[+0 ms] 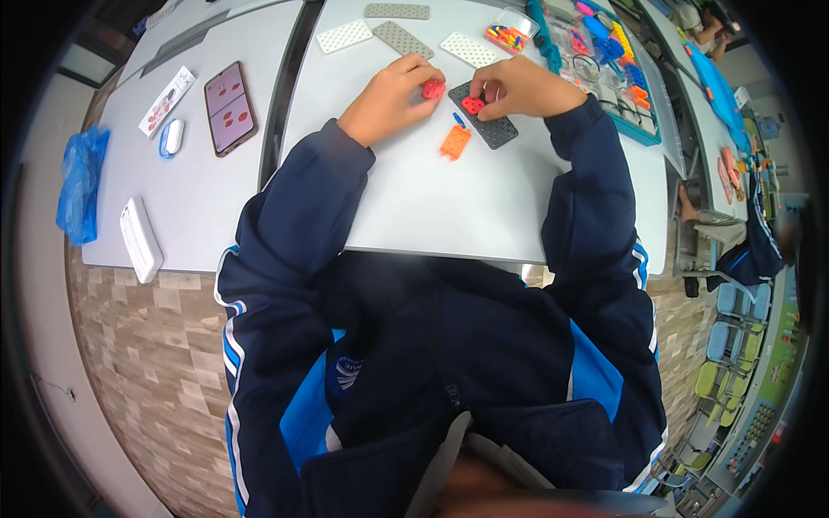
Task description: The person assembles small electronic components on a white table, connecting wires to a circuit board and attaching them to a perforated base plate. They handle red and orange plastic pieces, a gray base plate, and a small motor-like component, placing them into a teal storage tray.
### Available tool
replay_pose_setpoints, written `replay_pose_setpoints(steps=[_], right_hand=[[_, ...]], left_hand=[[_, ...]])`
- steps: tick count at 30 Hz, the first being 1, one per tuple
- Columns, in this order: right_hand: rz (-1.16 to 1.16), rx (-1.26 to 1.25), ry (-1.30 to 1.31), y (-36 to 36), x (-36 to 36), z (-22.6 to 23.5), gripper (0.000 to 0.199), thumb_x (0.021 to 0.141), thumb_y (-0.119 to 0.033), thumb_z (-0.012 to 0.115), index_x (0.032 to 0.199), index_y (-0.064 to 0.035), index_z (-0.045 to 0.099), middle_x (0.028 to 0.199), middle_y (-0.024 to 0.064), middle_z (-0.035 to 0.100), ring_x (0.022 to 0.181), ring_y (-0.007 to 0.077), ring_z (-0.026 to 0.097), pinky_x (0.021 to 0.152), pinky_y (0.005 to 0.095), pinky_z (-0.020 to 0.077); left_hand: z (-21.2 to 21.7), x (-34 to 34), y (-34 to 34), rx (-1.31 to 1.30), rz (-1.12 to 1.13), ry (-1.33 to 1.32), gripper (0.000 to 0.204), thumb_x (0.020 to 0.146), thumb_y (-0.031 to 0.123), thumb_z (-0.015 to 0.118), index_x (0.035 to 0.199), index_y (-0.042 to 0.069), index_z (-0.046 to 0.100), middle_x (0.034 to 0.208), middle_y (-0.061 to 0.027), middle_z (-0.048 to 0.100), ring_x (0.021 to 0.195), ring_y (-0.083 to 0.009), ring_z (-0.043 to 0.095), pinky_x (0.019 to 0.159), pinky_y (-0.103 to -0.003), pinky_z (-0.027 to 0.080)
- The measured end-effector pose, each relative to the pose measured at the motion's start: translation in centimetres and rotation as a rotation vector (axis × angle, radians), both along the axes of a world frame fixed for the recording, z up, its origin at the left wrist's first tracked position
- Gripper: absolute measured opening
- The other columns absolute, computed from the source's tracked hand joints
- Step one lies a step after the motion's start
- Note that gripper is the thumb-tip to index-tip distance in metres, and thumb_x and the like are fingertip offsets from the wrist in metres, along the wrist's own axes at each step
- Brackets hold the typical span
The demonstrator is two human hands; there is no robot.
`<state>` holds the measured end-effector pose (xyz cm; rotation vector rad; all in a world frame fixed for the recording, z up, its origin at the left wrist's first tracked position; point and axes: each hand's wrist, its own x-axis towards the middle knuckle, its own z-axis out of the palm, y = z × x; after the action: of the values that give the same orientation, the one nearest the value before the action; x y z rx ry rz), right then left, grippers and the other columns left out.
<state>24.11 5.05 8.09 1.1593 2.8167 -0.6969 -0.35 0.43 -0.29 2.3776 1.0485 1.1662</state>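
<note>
Head view: your left hand (389, 99) pinched one red piece (433, 89) left of the dark grey plate (496, 132), whose long axis ran far-left to near-right, while your right hand (527, 89), nearer it, pinched a second red piece (472, 105) over it.

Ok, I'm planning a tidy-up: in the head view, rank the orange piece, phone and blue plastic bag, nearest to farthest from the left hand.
1. Orange piece: right of the left hand, toward the body.
2. Phone: on the table to the left.
3. Blue plastic bag: farthest left.
</note>
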Motion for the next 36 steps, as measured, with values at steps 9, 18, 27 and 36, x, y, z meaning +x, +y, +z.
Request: replay_pose_setpoints(steps=[9,18,27,36], right_hand=[[-0.020,-0.008,0.077,-0.1,-1.2,-1.7,0.021,0.076,-0.010,0.077,0.094,-0.0056,0.067,0.078,0.0108,0.068,0.074,0.0250,0.068,0.066,0.0359,0.0539],[0.037,0.134,0.206,-0.3,-2.0,-1.8,0.022,0.077,-0.007,0.075,0.095,-0.0005,0.063,0.084,0.0080,0.067,0.069,0.0163,0.065,0.062,0.0290,0.0513],[-0.045,0.223,0.491,-0.2,-3.4,-2.4,0.037,0.078,-0.018,0.082,0.107,-0.0002,0.068,0.088,0.0097,0.073,0.073,0.0162,0.071,0.069,0.0284,0.0566],[-0.093,-0.305,0.657,0.2,-2.8,-2.2,0.023,0.089,-0.005,0.075,0.109,0.0037,0.068,0.098,0.0107,0.074,0.087,0.0159,0.072,0.068,0.0257,0.0562]], left_hand=[[0.1,0.2,0.1,-0.036,-0.020,-0.052,0.034,0.084,0.008,0.076,0.117,0.008,0.067,0.106,-0.0046,0.067,0.094,-0.0180,0.068,0.081,-0.029,0.054],[0.5,0.3,0.1,-0.117,0.036,-0.165,0.039,0.081,0.003,0.078,0.118,0.003,0.066,0.108,-0.0066,0.068,0.086,-0.0131,0.070,0.079,-0.025,0.059],[0.5,0.6,0.4,-0.228,0.011,-0.379,0.039,0.082,0.003,0.081,0.117,-0.003,0.065,0.110,-0.0091,0.069,0.091,-0.0126,0.071,0.087,-0.027,0.059],[1.2,0.3,0.1,-0.403,-0.072,-0.533,0.039,0.084,0.000,0.080,0.119,-0.004,0.063,0.104,-0.0127,0.072,0.095,-0.0156,0.072,0.089,-0.028,0.059]])
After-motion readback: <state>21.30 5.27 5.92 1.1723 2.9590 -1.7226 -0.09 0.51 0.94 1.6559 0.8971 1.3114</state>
